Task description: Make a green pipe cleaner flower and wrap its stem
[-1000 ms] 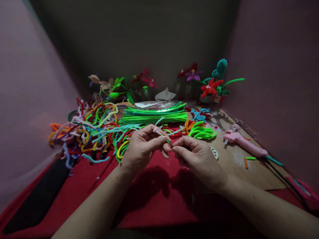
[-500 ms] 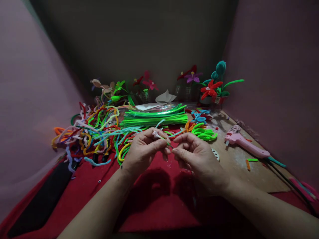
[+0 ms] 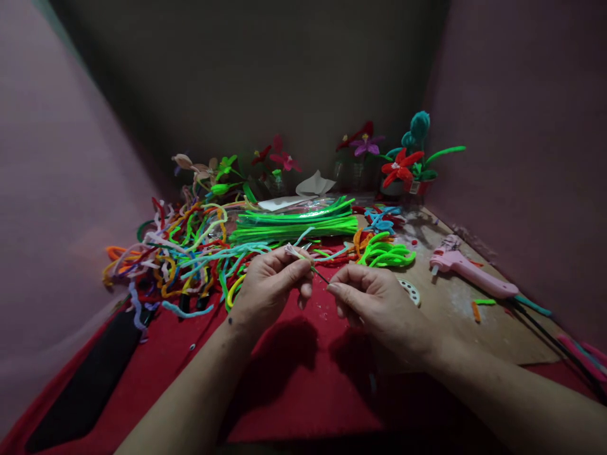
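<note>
Between thumb and fingers, my left hand (image 3: pixel 274 282) pinches a thin green stem near its pale pinkish-white tip (image 3: pixel 294 253), which points up and to the left. My right hand (image 3: pixel 374 303) pinches the dark lower end of the same stem (image 3: pixel 321 275). A short stretch of stem shows between the two hands, above the red cloth (image 3: pixel 303 398). Behind them lies a bundle of green pipe cleaners (image 3: pixel 296 222).
Tangled coloured pipe cleaners (image 3: pixel 184 253) cover the left back. A pink glue gun (image 3: pixel 474 272) lies on the brown board (image 3: pixel 455 328) at right. Fuzzy flowers (image 3: pixel 402 167) stand at the back. A black flat object (image 3: pixel 80 385) lies front left.
My hands have moved slightly apart, the left one shifting left, so more of the dark stem shows between them. The view has shifted a little.
</note>
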Demonstrator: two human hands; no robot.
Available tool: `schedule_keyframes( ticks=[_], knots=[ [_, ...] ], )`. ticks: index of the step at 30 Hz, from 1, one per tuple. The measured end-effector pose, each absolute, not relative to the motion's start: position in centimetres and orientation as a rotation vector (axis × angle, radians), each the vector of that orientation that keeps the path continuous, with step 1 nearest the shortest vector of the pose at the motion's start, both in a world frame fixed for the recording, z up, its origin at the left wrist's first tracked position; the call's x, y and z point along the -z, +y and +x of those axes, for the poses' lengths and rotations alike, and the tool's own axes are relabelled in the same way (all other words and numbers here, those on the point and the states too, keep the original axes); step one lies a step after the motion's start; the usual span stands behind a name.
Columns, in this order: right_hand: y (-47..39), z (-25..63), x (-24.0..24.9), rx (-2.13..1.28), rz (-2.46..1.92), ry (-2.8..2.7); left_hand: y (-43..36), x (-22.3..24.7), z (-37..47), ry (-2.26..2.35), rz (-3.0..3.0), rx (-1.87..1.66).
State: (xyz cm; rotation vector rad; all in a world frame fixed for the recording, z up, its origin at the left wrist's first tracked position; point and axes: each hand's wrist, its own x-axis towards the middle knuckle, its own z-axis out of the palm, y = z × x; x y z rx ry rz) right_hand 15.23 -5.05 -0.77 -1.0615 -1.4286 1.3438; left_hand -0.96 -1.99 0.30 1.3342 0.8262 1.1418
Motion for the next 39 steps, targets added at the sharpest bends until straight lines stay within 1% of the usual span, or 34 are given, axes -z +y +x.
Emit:
schedule_keyframes(
  ticks=[2, 4, 8, 10, 12, 15, 17, 19, 21, 25, 27, 31, 33, 36, 38, 39],
  knots=[
    [-5.2, 15.2, 0.8, -1.317, -1.075, -1.432, -1.9, -0.2, -1.0, 0.796, 1.329, -1.12],
    [-5.2, 15.2, 0.8, -1.364, -1.083, -1.417, -1.8, -0.2, -1.1, 0.765, 1.336, -1.11],
    [-5.0, 15.4, 0.5, -1.632, -1.06, -1.307, -1.8, -0.2, -1.2, 0.746, 1.351, -1.093],
    [-4.9, 15.5, 0.4, -1.68, -1.048, -1.298, -1.8, -0.2, -1.3, 0.751, 1.358, -1.096],
    [-4.9, 15.5, 0.5, -1.507, -1.062, -1.406, -1.8, -0.2, -1.2, 0.764, 1.364, -1.107],
    [-5.3, 15.6, 0.9, -0.963, -1.102, -1.676, -1.9, -0.1, -0.8, 0.783, 1.321, -1.123],
    [-5.6, 15.6, 1.4, -0.658, -1.12, -1.809, -2.1, -0.1, -0.6, 0.781, 1.273, -1.123],
    [-5.9, 15.6, 1.8, -0.503, -1.128, -1.872, -2.2, 0.1, -0.4, 0.764, 1.246, -1.119],
    [-5.9, 15.6, 1.9, -0.49, -1.131, -1.872, -2.2, 0.2, -0.3, 0.751, 1.241, -1.117],
    [-5.6, 15.6, 1.4, -0.734, -1.127, -1.749, -2.2, 0.2, -0.4, 0.756, 1.261, -1.117],
    [-5.3, 15.6, 1.0, -0.994, -1.101, -1.637, -2.3, 0.1, -0.6, 0.738, 1.286, -1.113],
    [-4.9, 15.6, 0.6, -1.649, -0.974, -1.303, -2.4, 0.0, -0.9, 0.697, 1.327, -1.119],
    [-4.9, 15.7, 0.7, -1.848, -0.889, -1.175, -2.4, 0.0, -1.1, 0.688, 1.336, -1.107],
    [-4.8, 15.7, 0.7, -1.969, -0.834, -1.111, -2.3, 0.1, -1.3, 0.694, 1.357, -1.067],
    [-4.9, 15.7, 0.7, -1.844, -0.91, -1.225, -2.3, 0.1, -1.4, 0.717, 1.376, -1.038],
    [-5.0, 15.6, 0.8, -1.686, -0.968, -1.334, -2.3, 0.2, -1.4, 0.735, 1.384, -1.027]
  ],
)
